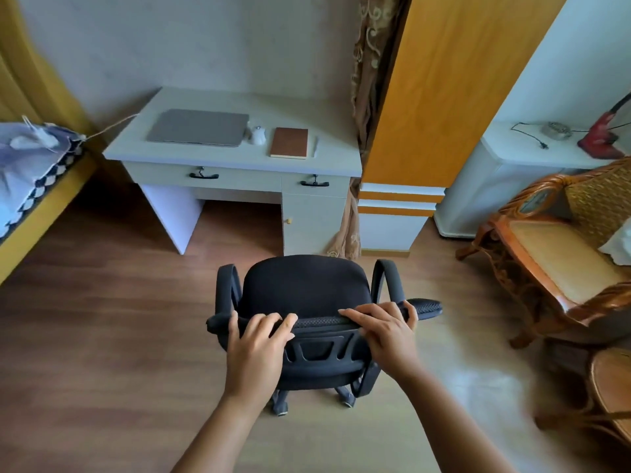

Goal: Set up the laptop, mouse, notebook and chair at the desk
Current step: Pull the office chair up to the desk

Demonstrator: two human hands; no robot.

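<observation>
The wooden floor point(102, 336) fills most of the view. At the far side, against the wall, stands the white desk; its worktop point(307, 110) carries the small things, and two drawers w/ dark handles sit under its front edge. Right of the desk rises an orange and white cupboard point(444, 80), w/ a brown curtain point(367, 63) squeezed between them. A bed point(30, 172) w/ blue cover is at the far left, and a rattan armchair point(553, 247) at the right.

The black office chair point(304, 288) is on the floor in the centre, near the person, well apart from the desk and a bit to the right of its leg opening. Its seat faces the desk, its back is toward the camera.

Both hands are on the top edge of the chair back. The left hand point(257, 339) grips the left part, fingers curled over the rim and slightly apart. The right hand point(386, 331) grips the right part, fingers also bent over the rim, thumb behind.

On the worktop, left to right: the grey laptop point(199, 127), lid closed; the white mouse point(257, 135) just beside its right edge; the brown notebook point(290, 142), closed and flat; a pen point(316, 146) just right of the notebook.
</observation>
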